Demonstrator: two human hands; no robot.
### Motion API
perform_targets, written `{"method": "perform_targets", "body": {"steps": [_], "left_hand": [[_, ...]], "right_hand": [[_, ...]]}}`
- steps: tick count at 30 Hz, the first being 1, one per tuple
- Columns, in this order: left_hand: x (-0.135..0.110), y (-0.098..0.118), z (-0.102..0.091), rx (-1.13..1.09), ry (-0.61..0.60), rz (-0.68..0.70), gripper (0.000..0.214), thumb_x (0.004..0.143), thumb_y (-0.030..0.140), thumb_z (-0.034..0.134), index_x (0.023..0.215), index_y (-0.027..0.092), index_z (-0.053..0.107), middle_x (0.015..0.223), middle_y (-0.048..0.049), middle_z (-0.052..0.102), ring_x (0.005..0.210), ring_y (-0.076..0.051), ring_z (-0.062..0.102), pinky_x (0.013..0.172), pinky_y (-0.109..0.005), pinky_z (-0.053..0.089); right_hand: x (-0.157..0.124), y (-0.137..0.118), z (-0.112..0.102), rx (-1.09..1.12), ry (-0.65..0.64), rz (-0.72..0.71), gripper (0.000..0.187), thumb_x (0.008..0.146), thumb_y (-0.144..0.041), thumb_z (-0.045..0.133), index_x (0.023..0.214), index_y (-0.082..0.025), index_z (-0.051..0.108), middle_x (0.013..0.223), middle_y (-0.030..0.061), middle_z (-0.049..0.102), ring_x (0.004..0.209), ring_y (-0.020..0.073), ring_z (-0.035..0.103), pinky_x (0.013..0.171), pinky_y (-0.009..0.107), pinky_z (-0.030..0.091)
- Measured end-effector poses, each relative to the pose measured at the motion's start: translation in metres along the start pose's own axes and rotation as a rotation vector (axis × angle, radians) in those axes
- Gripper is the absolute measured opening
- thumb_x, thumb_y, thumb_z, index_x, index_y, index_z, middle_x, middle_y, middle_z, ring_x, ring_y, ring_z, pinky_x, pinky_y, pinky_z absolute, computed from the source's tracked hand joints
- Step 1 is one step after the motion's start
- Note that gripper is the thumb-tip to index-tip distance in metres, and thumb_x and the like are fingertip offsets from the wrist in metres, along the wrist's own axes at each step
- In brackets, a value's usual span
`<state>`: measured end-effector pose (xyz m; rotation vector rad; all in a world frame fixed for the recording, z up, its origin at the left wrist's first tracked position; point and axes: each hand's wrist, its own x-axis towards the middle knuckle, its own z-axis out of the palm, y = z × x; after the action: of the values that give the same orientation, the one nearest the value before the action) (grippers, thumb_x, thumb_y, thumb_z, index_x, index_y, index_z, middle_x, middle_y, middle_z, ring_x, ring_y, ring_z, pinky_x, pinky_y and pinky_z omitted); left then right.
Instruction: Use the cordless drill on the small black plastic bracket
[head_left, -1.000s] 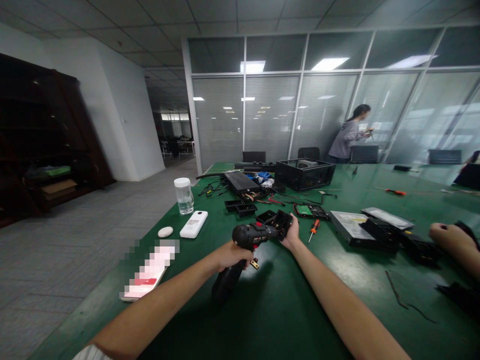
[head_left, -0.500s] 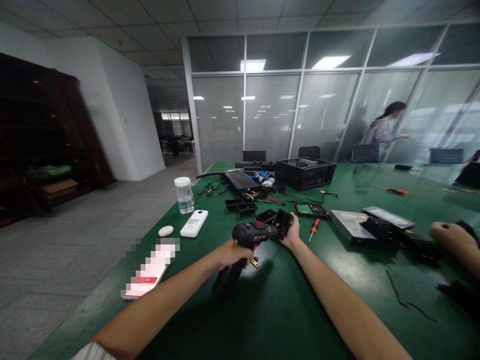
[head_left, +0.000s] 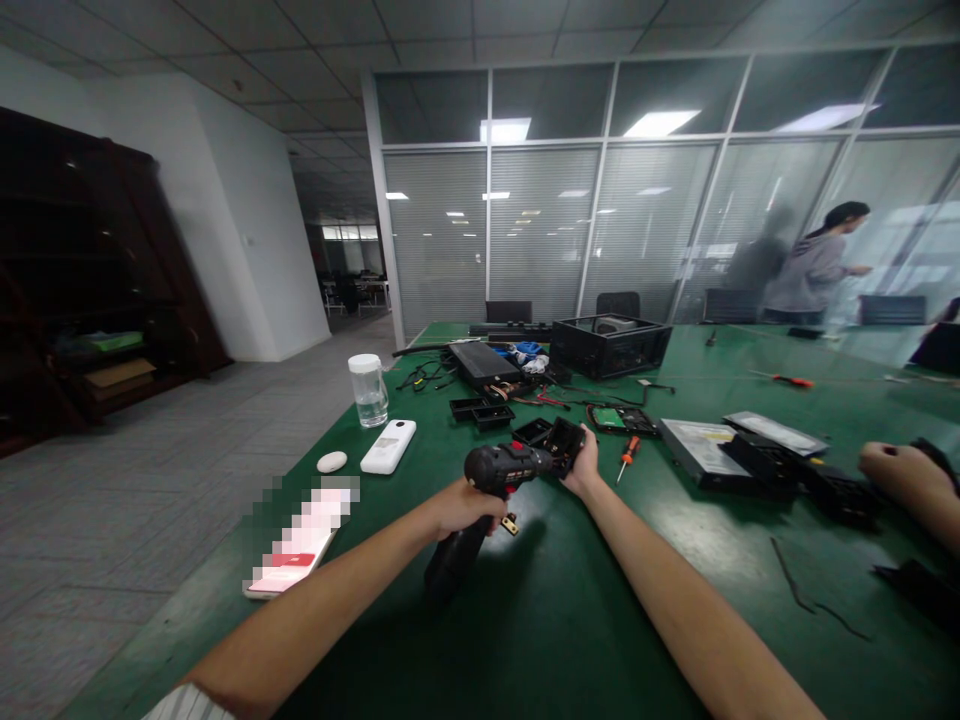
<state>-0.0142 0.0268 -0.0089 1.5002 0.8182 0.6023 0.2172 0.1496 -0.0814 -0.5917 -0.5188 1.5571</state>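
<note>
My left hand (head_left: 466, 508) is wrapped round the grip of a black cordless drill (head_left: 499, 466), whose nose points right. The drill's tip meets a small black plastic box (head_left: 564, 440), tilted with its open side toward me; exactly where it touches inside is hard to see. My right hand (head_left: 588, 462) grips that box from its right side. Below the drill lies a small brass-coloured piece (head_left: 510, 524) on the green table (head_left: 525, 640). Another black open box (head_left: 531, 430) lies just behind the held one. An orange-handled screwdriver (head_left: 629, 455) is to the right of my right hand.
On the left are a phone (head_left: 307, 545), a white power bank (head_left: 388, 447) and a lidded bottle (head_left: 369, 392). Farther back stand a black computer case (head_left: 611, 347) and tangled cables. Optical drives (head_left: 705, 455) lie right, near another person's hand (head_left: 904, 475). One person walks behind the table.
My hands, the drill and the black box stay nearly in place. The person in the background has moved to the right.
</note>
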Motion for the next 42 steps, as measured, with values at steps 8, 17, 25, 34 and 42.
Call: {"method": "perform_targets", "body": {"steps": [8,17,25,34,42], "left_hand": [[0.0006,-0.0003,0.0008,-0.016,-0.001,0.0,0.006,0.057,0.014,0.051,0.062,0.012,0.052,0.053,0.0007,0.05,0.048,-0.01,0.045,0.049,-0.024,0.036],[0.0015,-0.0041,-0.0012,-0.002,-0.004,0.015,0.005,0.058,0.014,0.05,0.062,0.011,0.052,0.054,0.0,0.05,0.049,-0.01,0.046,0.051,-0.024,0.037],[0.0002,-0.0006,0.0006,-0.005,-0.005,0.008,0.005,0.058,0.013,0.049,0.063,0.011,0.051,0.054,0.0004,0.049,0.049,-0.01,0.046,0.05,-0.024,0.036],[0.0017,-0.0044,-0.0011,0.001,-0.005,0.003,0.005,0.058,0.013,0.05,0.063,0.011,0.052,0.053,0.0001,0.05,0.049,-0.01,0.046,0.05,-0.024,0.037],[0.0008,-0.002,0.0001,-0.009,-0.008,0.007,0.006,0.057,0.013,0.051,0.063,0.012,0.051,0.054,0.0006,0.049,0.049,-0.01,0.046,0.049,-0.023,0.036]], "right_hand": [[0.0028,0.0008,-0.004,-0.009,-0.025,-0.004,0.046,0.072,-0.056,0.037,0.073,-0.017,0.061,0.061,0.0056,0.063,0.054,0.0192,0.057,0.049,0.031,0.045],[0.0012,0.0001,-0.0022,0.003,-0.027,0.01,0.046,0.073,-0.055,0.036,0.073,-0.016,0.061,0.06,0.0057,0.062,0.054,0.0197,0.058,0.049,0.031,0.045],[0.0005,-0.0001,-0.0014,-0.005,-0.006,0.003,0.046,0.072,-0.055,0.037,0.071,-0.016,0.061,0.06,0.0064,0.062,0.054,0.0199,0.058,0.049,0.031,0.044],[0.0003,0.0001,-0.0006,0.008,0.005,-0.011,0.043,0.071,-0.054,0.039,0.071,-0.017,0.06,0.062,0.0054,0.063,0.055,0.0191,0.058,0.05,0.031,0.045],[0.001,0.0007,-0.0012,-0.007,-0.005,-0.005,0.043,0.071,-0.055,0.038,0.072,-0.017,0.061,0.062,0.0054,0.063,0.057,0.02,0.058,0.052,0.032,0.046]]}}
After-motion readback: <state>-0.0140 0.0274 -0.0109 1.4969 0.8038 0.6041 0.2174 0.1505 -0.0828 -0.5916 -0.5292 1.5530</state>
